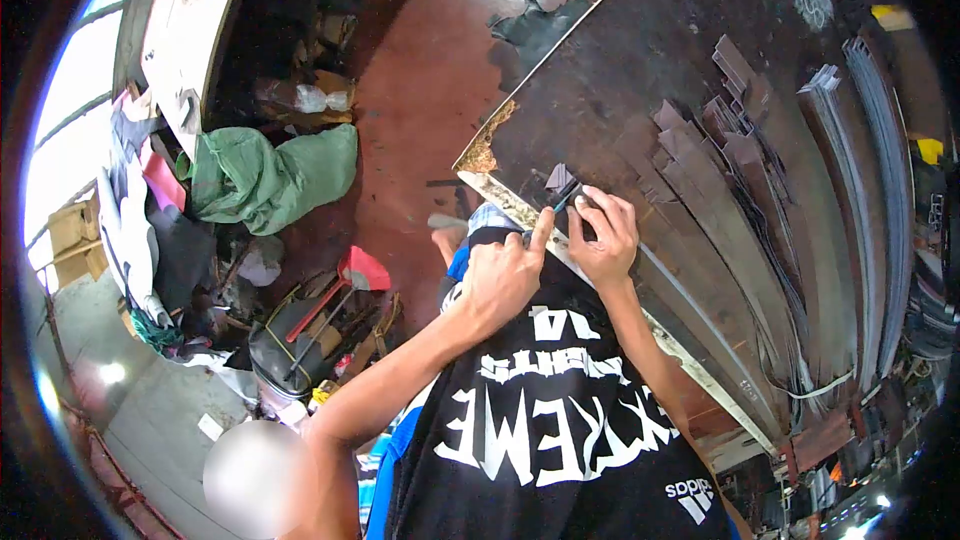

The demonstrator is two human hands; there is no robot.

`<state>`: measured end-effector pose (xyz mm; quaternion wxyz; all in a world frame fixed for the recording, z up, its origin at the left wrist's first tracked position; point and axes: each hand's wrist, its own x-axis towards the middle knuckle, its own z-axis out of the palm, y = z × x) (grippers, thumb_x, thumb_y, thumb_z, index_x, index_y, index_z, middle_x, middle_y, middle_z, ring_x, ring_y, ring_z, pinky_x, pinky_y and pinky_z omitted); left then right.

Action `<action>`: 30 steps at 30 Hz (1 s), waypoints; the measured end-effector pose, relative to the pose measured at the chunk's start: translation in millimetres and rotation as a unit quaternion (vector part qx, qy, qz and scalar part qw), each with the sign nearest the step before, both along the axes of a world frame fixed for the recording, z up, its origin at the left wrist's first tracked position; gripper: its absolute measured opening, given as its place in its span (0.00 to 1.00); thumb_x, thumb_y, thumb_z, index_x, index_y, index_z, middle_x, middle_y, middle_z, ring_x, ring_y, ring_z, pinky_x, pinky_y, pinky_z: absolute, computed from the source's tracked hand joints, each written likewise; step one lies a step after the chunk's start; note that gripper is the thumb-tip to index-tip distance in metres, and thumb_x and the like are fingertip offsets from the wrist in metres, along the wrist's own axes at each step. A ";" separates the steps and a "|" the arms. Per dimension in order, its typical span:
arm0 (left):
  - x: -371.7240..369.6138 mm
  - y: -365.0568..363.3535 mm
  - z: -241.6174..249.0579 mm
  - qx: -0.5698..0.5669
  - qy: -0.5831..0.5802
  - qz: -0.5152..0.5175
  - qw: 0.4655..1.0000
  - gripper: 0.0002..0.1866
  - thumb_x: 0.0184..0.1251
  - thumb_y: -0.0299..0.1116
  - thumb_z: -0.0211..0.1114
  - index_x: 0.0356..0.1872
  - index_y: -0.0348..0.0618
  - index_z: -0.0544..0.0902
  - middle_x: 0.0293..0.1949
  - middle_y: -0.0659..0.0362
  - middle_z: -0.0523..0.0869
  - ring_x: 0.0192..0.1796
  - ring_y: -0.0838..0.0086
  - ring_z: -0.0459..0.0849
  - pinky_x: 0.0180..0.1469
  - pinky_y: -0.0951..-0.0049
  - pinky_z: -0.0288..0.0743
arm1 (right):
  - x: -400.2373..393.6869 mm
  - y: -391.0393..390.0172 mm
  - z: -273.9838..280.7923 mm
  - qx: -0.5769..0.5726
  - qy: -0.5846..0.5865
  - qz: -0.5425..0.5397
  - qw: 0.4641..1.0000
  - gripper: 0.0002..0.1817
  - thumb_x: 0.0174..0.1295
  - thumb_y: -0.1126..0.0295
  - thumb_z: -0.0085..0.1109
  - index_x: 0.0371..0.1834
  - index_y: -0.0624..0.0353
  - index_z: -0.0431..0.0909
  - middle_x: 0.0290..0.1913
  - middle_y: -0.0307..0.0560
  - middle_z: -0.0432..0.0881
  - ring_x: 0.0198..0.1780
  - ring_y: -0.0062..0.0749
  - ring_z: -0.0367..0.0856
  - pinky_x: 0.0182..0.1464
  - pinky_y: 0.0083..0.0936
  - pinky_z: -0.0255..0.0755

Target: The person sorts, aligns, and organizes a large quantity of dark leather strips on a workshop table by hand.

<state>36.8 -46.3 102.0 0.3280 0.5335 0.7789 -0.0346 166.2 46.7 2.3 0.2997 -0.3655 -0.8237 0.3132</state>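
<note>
Close to the table's near edge, my left hand (507, 272) is closed with its index finger stretched toward a small dark piece; what it grips is too small to name. Just right of it, my right hand (604, 238) has its fingers bent together around something small and dark at the table edge. A small purplish-brown folded piece (559, 178) lies on the dark table (600, 90) just beyond the fingertips. A thin grey strip (690, 298) runs from beside my right hand along the table.
Bundles of long brown strips (770, 180) and grey strips (875, 190) cover the table's right side. A green sack (270, 175), a red dustpan (364, 269) and mixed clutter lie on the left. The table corner (490, 145) is chipped.
</note>
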 end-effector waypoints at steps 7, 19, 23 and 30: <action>-22.3 -24.3 -23.3 0.108 -0.095 0.109 0.984 0.27 0.65 0.30 0.59 0.68 0.55 0.74 0.25 0.46 0.86 0.26 0.52 0.87 0.29 0.52 0.82 | 0.6 -3.3 -1.3 -0.008 -0.010 -0.005 1.000 0.11 0.48 0.77 0.74 0.35 0.58 0.85 0.48 0.41 0.85 0.46 0.40 0.81 0.49 0.31 0.77; -5.1 -19.2 2.1 0.042 -0.021 0.048 0.998 0.34 0.57 0.28 0.60 0.70 0.52 0.72 0.27 0.43 0.86 0.25 0.50 0.87 0.26 0.53 0.81 | 1.1 -2.8 0.1 -0.004 -0.010 0.015 1.000 0.12 0.48 0.78 0.73 0.37 0.58 0.84 0.49 0.45 0.84 0.47 0.42 0.81 0.49 0.32 0.77; -2.0 -15.0 0.1 0.028 -0.019 0.043 0.999 0.34 0.58 0.29 0.59 0.70 0.51 0.71 0.28 0.42 0.86 0.26 0.49 0.87 0.28 0.52 0.82 | 2.8 -3.6 -1.5 0.000 -0.022 0.024 0.999 0.14 0.48 0.78 0.72 0.40 0.59 0.83 0.51 0.48 0.83 0.48 0.44 0.82 0.49 0.34 0.77; -2.7 0.9 6.0 -0.019 -0.029 0.008 0.999 0.36 0.58 0.29 0.59 0.73 0.47 0.67 0.30 0.40 0.86 0.25 0.50 0.87 0.27 0.52 0.80 | 6.4 -3.3 -6.4 0.004 -0.035 0.032 0.999 0.17 0.46 0.78 0.71 0.42 0.59 0.83 0.52 0.47 0.83 0.50 0.46 0.82 0.51 0.35 0.78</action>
